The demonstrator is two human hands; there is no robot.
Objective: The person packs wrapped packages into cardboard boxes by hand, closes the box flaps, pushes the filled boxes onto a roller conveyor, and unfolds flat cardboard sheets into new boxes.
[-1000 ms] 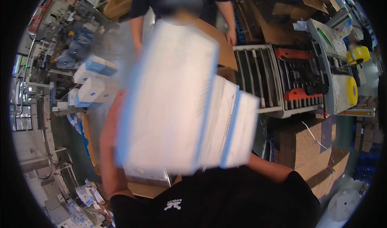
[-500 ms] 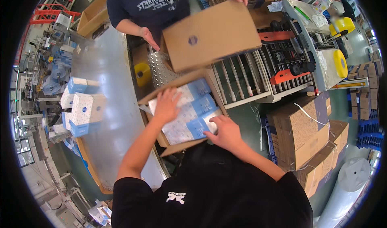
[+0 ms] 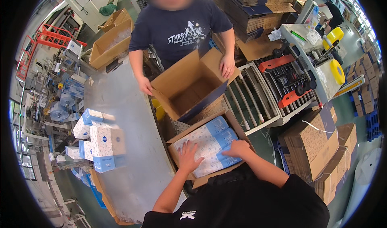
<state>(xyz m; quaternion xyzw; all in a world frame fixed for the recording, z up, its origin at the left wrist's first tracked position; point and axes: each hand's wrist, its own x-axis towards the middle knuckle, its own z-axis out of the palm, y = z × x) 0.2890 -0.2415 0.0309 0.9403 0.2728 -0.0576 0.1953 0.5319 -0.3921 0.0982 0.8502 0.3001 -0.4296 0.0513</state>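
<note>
An open cardboard box (image 3: 209,179) in front of me holds several white-and-blue printed packs (image 3: 207,145) lying side by side. My left hand (image 3: 189,157) rests on the packs near the box's left side, fingers spread. At the right end of the packs is my right hand (image 3: 237,149), its thumb apart and its fingers partly bent; neither hand grips a pack. Across from me a co-worker holds another cardboard box (image 3: 187,91) by its edges, the open top tilted toward me and its visible inside bare. This box sits just beyond mine.
On the metal table (image 3: 141,167) to the left stand several more white-and-blue packs (image 3: 107,143). A roller conveyor (image 3: 252,97) runs off to the right toward a machine with yellow wheels (image 3: 338,71). Strapped flat cartons (image 3: 310,143) are stacked at the right.
The co-worker's box has turned so its open top shows, and the co-worker's hands have moved to its edges. My right hand has shifted along the packs; my left stays on them.
</note>
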